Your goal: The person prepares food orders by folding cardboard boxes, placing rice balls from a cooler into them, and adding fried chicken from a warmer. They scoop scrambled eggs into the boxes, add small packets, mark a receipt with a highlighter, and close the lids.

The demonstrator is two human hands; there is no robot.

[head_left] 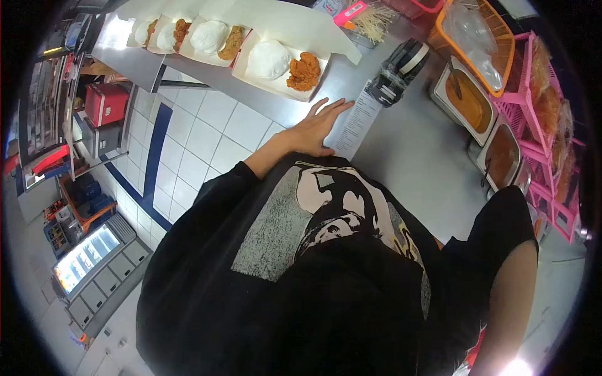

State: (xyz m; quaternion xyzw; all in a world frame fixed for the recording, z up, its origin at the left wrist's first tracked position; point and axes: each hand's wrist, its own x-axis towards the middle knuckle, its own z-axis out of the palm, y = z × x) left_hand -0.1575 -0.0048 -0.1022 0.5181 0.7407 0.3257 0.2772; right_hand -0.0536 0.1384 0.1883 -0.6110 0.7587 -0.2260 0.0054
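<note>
A long printed slip [359, 124] lies on the shiny metal table [407, 153], and the left hand [320, 127] rests open at its near end, fingers spread. Just beyond the fingers sit open food boxes [316, 39]; to the hand's right, sauce trays [446, 103] stand near an orange basket [446, 24]. Off to its left, I see white floor tiles [193, 141] with blue stripes [155, 150], and farther off a red box [105, 104].

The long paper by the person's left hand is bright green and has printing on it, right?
Not quite: the long paper by the left hand is white, not green. The head view shows that, and it does have printing on it.
</note>
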